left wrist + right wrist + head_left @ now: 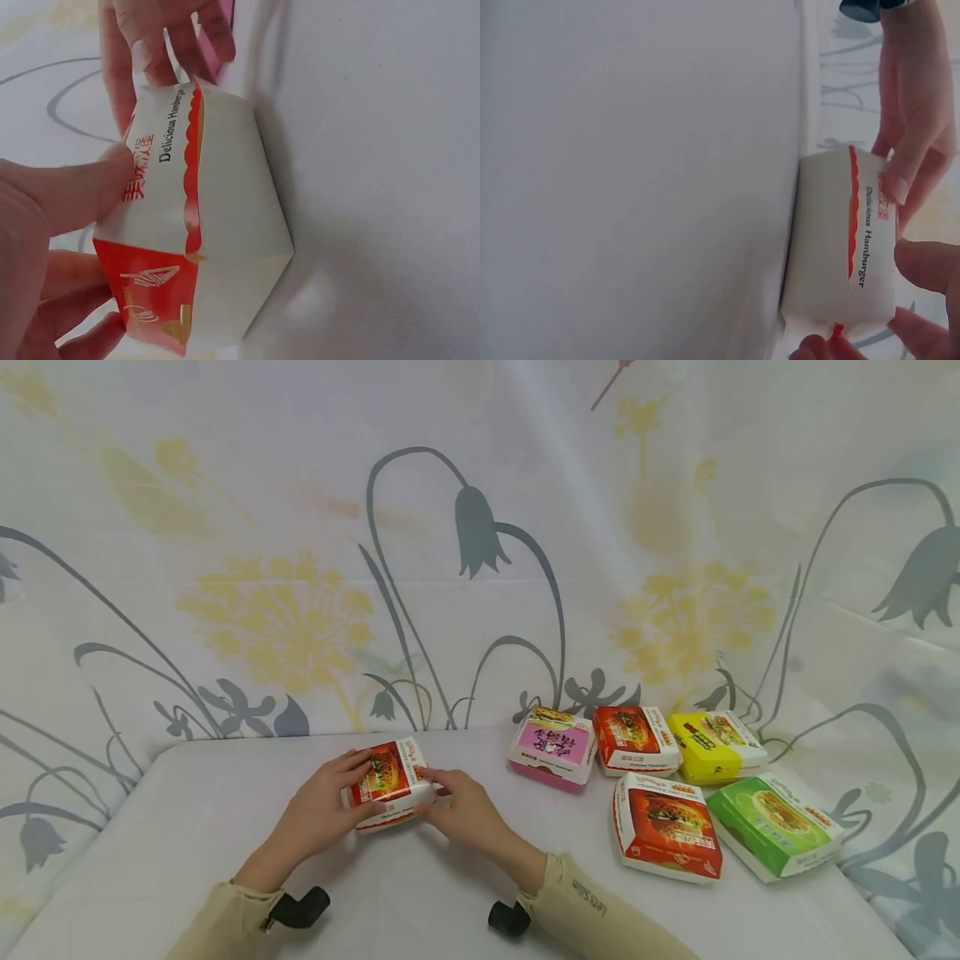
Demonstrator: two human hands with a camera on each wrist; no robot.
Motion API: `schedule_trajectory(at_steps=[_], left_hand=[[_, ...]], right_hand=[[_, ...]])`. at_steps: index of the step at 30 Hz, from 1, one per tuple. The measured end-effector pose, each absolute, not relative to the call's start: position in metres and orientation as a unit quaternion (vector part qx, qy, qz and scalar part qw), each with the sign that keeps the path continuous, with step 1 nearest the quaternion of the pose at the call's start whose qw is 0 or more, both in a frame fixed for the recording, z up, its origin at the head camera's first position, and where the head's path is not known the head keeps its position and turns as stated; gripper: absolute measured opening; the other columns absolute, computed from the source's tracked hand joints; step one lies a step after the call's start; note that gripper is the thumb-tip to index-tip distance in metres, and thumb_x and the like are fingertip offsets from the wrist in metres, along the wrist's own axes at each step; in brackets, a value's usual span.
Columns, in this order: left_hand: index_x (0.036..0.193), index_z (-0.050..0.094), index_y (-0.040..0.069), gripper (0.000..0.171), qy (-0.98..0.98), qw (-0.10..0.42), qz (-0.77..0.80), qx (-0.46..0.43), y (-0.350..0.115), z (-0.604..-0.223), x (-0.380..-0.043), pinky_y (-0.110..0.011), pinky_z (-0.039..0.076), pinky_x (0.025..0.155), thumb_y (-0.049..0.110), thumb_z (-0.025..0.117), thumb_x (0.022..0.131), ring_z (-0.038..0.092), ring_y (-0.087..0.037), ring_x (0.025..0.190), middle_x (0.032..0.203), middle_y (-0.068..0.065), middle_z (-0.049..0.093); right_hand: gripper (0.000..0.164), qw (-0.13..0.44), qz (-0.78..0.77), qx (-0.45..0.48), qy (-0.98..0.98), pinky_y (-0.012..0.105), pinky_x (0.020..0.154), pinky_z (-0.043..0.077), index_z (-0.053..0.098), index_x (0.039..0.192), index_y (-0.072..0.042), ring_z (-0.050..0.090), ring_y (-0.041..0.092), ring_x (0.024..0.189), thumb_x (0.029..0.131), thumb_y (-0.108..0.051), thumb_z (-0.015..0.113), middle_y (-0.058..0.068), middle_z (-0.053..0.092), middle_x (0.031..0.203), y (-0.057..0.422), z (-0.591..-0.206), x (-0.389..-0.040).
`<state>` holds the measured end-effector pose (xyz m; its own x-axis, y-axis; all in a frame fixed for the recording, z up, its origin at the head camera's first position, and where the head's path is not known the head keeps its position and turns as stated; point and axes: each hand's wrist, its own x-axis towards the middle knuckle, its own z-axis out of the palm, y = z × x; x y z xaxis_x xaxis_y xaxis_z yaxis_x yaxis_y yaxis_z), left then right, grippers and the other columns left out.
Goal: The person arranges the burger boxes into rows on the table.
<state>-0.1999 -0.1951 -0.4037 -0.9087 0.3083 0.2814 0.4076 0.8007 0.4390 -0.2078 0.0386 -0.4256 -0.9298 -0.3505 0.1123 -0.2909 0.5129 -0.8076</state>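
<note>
A red and white hamburger box (390,781) sits on the table in front of the person, its lid down. At its left side the left hand (321,800) grips it, thumb on the lettered front face and fingers over the lid. The right hand (468,810) is at the opposite end, its fingers around the corner and its thumb by the front edge. In the left wrist view, the box (232,180) shows its white lower half and scalloped red lid edge. A small red tab (837,330) pokes out beside the right fingertips in the right wrist view.
To the right stand several more boxes: a pink one (553,747), a red one (636,739) behind another red one (667,827), a yellow one (716,746) and a green one (776,827). A flower-printed curtain (480,627) hangs behind the white table (420,902).
</note>
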Motion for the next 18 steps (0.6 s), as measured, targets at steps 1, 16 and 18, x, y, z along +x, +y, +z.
schedule_trajectory(at_steps=[1, 16, 18], left_hand=[[0.132, 0.058, -0.009, 0.064, -0.944, 0.096, -0.251, -0.190, -0.196, -0.403, -0.200, -0.060, 0.037, 0.105, 0.027, 0.080, 0.084, 0.040, -0.043, 0.137, 0.147, -0.017, 0.050], [0.138, 0.056, -0.005, 0.065, -0.938, 0.090, -0.281, -0.183, -0.198, -0.405, -0.200, -0.060, 0.035, 0.107, 0.027, 0.079, 0.086, 0.036, -0.043, 0.139, 0.147, -0.016, 0.049], [0.138, 0.056, -0.003, 0.064, -0.934, 0.076, -0.294, -0.189, -0.202, -0.406, -0.202, -0.060, 0.036, 0.106, 0.027, 0.080, 0.086, 0.036, -0.043, 0.139, 0.149, -0.017, 0.048]], right_hand=[[0.054, 0.038, -0.457, -0.185, 0.869, 0.041, 0.088, 0.053, 0.059, 0.141, -0.015, 0.061, 0.026, 0.111, 0.089, -0.024, 0.073, 0.009, 0.060, 0.128, 0.038, -0.426, -0.206], [0.054, 0.110, -0.481, -0.179, 0.851, 0.046, 0.094, 0.051, 0.055, 0.144, -0.018, 0.061, 0.023, 0.116, 0.093, -0.028, 0.069, 0.002, 0.061, 0.136, 0.039, -0.420, -0.188], [0.052, 0.110, -0.506, -0.166, 0.839, 0.046, 0.094, 0.051, 0.055, 0.144, -0.017, 0.061, 0.023, 0.117, 0.094, -0.026, 0.068, 0.004, 0.061, 0.136, 0.044, -0.421, -0.194]])
